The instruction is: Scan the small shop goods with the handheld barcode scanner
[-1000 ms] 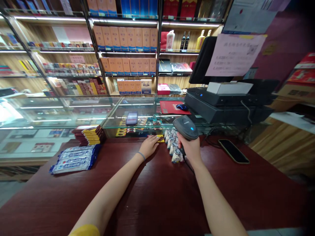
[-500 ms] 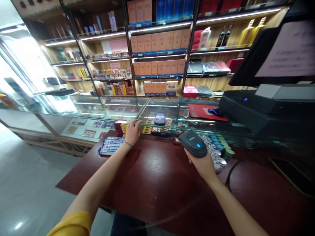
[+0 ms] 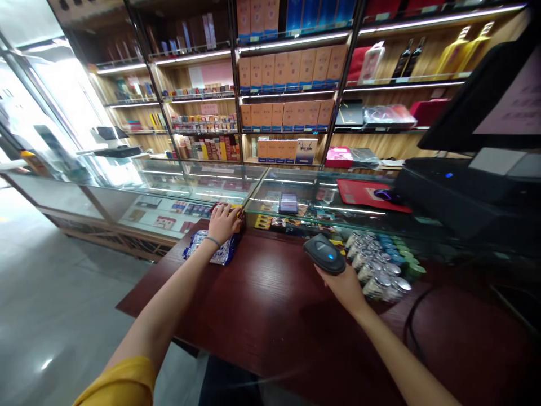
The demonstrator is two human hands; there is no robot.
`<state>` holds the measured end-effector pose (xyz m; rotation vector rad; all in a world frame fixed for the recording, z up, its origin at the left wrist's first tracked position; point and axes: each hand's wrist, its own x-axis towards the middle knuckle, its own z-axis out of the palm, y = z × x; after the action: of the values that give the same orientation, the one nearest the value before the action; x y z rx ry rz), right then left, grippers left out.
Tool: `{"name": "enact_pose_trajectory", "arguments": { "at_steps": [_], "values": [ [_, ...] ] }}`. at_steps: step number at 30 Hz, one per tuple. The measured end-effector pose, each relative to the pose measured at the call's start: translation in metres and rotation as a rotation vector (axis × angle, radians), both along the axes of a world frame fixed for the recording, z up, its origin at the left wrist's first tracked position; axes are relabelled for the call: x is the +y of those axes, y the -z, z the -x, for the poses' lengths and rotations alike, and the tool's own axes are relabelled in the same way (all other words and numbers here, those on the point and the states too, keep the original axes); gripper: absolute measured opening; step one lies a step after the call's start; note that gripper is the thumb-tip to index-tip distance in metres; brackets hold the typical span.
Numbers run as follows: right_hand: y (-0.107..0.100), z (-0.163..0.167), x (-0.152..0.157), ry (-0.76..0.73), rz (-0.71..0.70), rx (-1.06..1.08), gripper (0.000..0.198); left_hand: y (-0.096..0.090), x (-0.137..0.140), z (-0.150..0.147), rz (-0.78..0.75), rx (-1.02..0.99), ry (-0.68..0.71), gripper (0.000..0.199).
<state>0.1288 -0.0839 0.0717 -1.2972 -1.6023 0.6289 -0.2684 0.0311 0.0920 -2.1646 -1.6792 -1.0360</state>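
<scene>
My right hand (image 3: 344,287) is wrapped round the handle of a black barcode scanner (image 3: 324,254), which shows a blue light on top and is held above the dark red table. My left hand (image 3: 223,224) rests with its fingers spread over a stack of red and yellow packs (image 3: 239,217) at the table's far edge; the hand hides much of the stack. Close by my left wrist lie blue and white packets (image 3: 224,252), partly covered by the wrist. Right of the scanner stand rows of silver-topped containers (image 3: 374,265) and green-topped ones (image 3: 408,256).
A glass display counter (image 3: 203,186) runs behind the table, with a small screen device (image 3: 288,203) on it. To the right are a red mat (image 3: 359,193), a mouse (image 3: 385,195), a monitor (image 3: 469,84) and a black cable (image 3: 408,321). Stocked shelves (image 3: 291,93) line the wall.
My left hand has shifted slightly left, its fingers now spread over the red and yellow packs. The scanner has moved away from the silver-topped containers, exposing more of them. The view has turned left.
</scene>
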Motion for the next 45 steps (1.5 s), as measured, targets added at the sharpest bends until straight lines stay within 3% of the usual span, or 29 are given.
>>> {"name": "enact_pose_trajectory", "arguments": {
  "at_steps": [8,11,14,19,23,26,30,34,45],
  "values": [
    [0.004,0.0,0.002,-0.037,-0.011,0.046,0.028,-0.009,-0.013,0.004,0.015,0.021,0.11,0.041],
    [0.001,-0.001,0.002,-0.05,-0.045,0.126,0.034,-0.012,-0.027,-0.012,-0.069,-0.096,0.175,0.038],
    [-0.002,-0.002,0.002,-0.052,-0.059,0.181,0.039,-0.007,-0.042,-0.045,-0.145,-0.261,0.154,0.036],
    [-0.006,-0.007,-0.001,-0.044,0.065,0.113,0.025,0.019,-0.05,-0.121,-0.095,-0.878,0.097,0.029],
    [-0.008,-0.01,-0.004,-0.011,0.09,0.097,0.03,0.042,-0.053,-0.17,0.186,-1.556,0.305,0.035],
    [-0.008,-0.011,-0.004,-0.016,0.096,0.043,0.041,0.056,-0.059,-0.187,0.34,-1.851,0.374,0.039],
    [-0.008,-0.008,-0.006,-0.027,0.099,-0.157,0.056,0.068,-0.064,-0.189,0.4,-1.946,0.391,0.034],
    [-0.011,-0.001,-0.011,0.02,0.2,-0.379,0.046,0.073,-0.064,-0.186,0.429,-1.978,0.388,0.033],
    [-0.012,0.003,-0.012,-0.038,0.193,-0.54,0.041,0.069,-0.063,-0.189,0.409,-1.999,0.403,0.023]
  ]
}}
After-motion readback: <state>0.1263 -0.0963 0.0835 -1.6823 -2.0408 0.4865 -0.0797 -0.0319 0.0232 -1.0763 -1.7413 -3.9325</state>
